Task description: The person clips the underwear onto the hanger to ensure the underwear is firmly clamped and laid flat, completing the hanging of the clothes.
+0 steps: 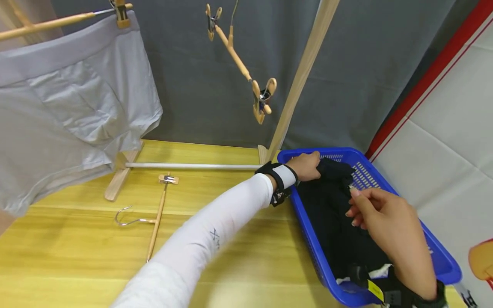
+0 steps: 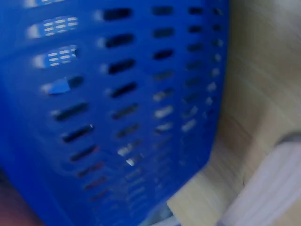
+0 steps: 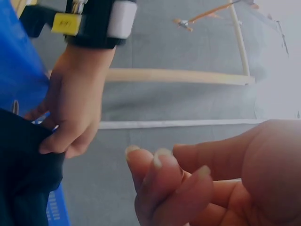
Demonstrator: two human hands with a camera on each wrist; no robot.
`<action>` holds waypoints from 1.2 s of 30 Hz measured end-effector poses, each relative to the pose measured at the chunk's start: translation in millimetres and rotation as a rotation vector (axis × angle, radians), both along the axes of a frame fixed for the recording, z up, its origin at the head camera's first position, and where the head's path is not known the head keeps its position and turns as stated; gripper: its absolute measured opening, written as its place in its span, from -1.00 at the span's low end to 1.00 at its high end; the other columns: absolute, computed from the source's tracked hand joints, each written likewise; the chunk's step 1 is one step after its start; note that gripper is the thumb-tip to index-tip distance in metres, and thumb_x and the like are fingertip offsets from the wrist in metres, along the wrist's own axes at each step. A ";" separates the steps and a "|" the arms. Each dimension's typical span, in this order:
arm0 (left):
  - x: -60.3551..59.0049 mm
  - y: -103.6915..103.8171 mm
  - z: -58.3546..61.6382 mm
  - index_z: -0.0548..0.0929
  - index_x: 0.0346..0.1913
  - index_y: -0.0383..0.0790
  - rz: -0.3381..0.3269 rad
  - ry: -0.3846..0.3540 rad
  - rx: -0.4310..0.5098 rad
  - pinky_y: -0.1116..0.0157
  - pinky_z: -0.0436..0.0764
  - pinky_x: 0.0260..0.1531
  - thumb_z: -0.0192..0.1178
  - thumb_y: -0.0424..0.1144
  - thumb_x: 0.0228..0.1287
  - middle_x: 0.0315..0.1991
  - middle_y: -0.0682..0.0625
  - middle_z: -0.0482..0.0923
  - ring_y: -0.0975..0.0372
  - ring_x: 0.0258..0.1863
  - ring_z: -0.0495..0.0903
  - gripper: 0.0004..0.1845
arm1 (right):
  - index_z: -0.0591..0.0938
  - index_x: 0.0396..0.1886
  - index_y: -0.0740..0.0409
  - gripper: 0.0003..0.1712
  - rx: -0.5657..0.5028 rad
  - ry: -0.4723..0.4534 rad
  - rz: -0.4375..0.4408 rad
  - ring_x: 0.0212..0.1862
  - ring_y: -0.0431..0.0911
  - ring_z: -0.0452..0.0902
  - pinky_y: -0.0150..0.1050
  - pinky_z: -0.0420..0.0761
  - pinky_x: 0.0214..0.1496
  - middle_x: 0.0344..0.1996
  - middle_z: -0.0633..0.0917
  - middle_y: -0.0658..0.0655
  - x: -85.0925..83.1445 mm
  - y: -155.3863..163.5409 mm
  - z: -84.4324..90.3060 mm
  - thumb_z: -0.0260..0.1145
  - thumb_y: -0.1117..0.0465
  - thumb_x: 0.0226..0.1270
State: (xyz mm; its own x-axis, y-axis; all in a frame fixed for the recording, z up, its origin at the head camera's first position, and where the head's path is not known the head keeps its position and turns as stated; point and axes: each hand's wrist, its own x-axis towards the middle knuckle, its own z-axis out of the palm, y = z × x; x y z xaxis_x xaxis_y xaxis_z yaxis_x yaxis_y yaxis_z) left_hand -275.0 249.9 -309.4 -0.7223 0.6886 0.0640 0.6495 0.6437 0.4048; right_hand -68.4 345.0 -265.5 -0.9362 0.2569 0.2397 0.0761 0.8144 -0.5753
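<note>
Grey garment: smooth, thin knit fabric with a broad waistband, clipped to a wooden bar at the upper left and hanging in soft folds over the table's left edge.

Wooden clip hanger: slim pale stick with a bent wire hook and one clip end, lying flat on the table, well apart from the basket.

Drying rack: pale wood foot, a thin white crossbar low over the table, and a slanted wooden upright.

Second clip hanger: wood with clips at both ends, hanging tilted in front of the curtain.

Left hand: arm in a white sleeve with a black and white wrist strap, stretched across the table to the basket's far corner; thumb and fingers pinch a fold of the black cloth, clear in the right wrist view.

Black cloth: dark, matte, crumpled, lying inside the basket.

Blue basket: rigid plastic, rectangular, walls pierced with rows of slots, standing at the table's right end.

Right hand: above the basket's middle, fingers loosely curled toward the thumb, holding nothing.

Surface: yellow wood-grain table. Behind it a grey fabric curtain; at right a white panelled wall with a red stripe.
</note>
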 end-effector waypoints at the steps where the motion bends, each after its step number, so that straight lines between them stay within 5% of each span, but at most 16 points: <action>1: -0.9 -0.6 0.4 0.38 -0.23 -0.15 -0.032 -0.026 0.061 0.41 0.37 -0.41 0.26 -0.26 0.16 -0.34 0.06 0.44 0.26 -0.33 0.47 -0.75 | 0.64 -0.34 0.20 -0.42 0.001 0.005 -0.002 -0.59 -0.16 0.55 -0.31 0.51 -0.59 -0.57 0.65 0.05 -1.0 1.8 -0.3 0.01 -0.20 0.44; 4: -1.2 -1.4 2.0 0.34 -0.36 -0.15 -0.103 -0.079 0.265 0.46 0.28 -0.43 0.32 -0.35 0.14 -0.43 0.07 0.34 0.25 -0.42 0.38 -0.71 | 0.64 -0.34 0.25 -0.42 -0.016 0.018 0.001 -0.60 -0.15 0.55 -0.32 0.52 -0.60 -0.57 0.65 0.08 -3.1 5.6 -2.0 0.03 -0.18 0.45; 7: 3.5 -3.2 6.0 0.47 -0.34 -0.11 -0.107 -0.077 0.402 0.46 0.31 -0.41 0.31 -0.40 0.14 -0.44 0.06 0.44 0.26 -0.46 0.39 -0.79 | 0.64 -0.35 0.25 -0.42 -0.027 0.009 0.012 -0.60 -0.15 0.56 -0.31 0.52 -0.60 -0.57 0.65 0.09 -6.1 7.6 -3.7 0.03 -0.17 0.45; 12: 14.8 -4.2 17.9 0.61 -0.19 -0.02 -0.095 -0.103 0.414 0.45 0.46 -0.49 0.21 -0.40 0.20 -0.30 0.10 0.59 0.27 -0.60 0.46 -0.80 | 0.63 -0.33 0.24 -0.40 -0.018 -0.031 0.030 -0.57 -0.12 0.57 -0.29 0.53 -0.58 -0.56 0.65 0.08 -11.1 11.1 -7.4 -0.01 -0.20 0.46; 16: 28.0 -0.5 33.1 0.66 -0.31 -0.14 -0.159 -0.308 0.478 0.33 0.58 -0.65 0.14 -0.40 0.30 -0.41 0.09 0.63 0.20 -0.73 0.57 -0.87 | 0.58 -0.21 0.27 -0.44 0.003 -0.053 0.055 -0.55 -0.14 0.58 -0.29 0.54 -0.57 -0.50 0.67 0.08 -12.2 15.7 -9.0 0.01 -0.17 0.47; 22: 41.1 7.0 49.0 0.65 -0.31 -0.34 -0.202 -0.609 0.698 0.14 0.64 -0.54 0.06 -0.47 0.36 -0.36 0.00 0.60 0.07 -0.66 0.62 -0.84 | 0.53 -0.07 0.25 -0.42 0.034 -0.025 0.030 -0.53 -0.13 0.61 -0.27 0.51 -0.59 -0.41 0.71 0.13 -14.3 14.4 -9.2 0.16 -0.21 0.36; 30: 53.0 11.1 65.9 0.59 -0.29 -0.42 -0.247 -0.781 0.817 0.14 0.66 -0.49 0.01 -0.52 0.39 -0.33 -0.13 0.59 0.00 -0.61 0.62 -0.85 | 0.40 0.08 0.39 -0.23 0.073 0.020 -0.122 -0.43 0.05 0.64 -0.16 0.44 -0.48 -0.33 0.69 0.29 -16.1 12.7 -13.9 0.21 -0.25 0.30; 36: 64.9 12.4 84.5 0.57 -0.23 -0.47 -0.270 -0.816 0.880 0.18 0.66 -0.44 -0.02 -0.53 0.40 -0.37 -0.11 0.57 -0.01 -0.58 0.64 -0.86 | 0.46 -0.04 0.42 -0.48 0.123 0.092 -0.160 -0.26 0.34 0.53 0.14 0.42 -0.33 -0.26 0.63 0.46 -16.7 12.7 -13.9 0.22 0.00 0.35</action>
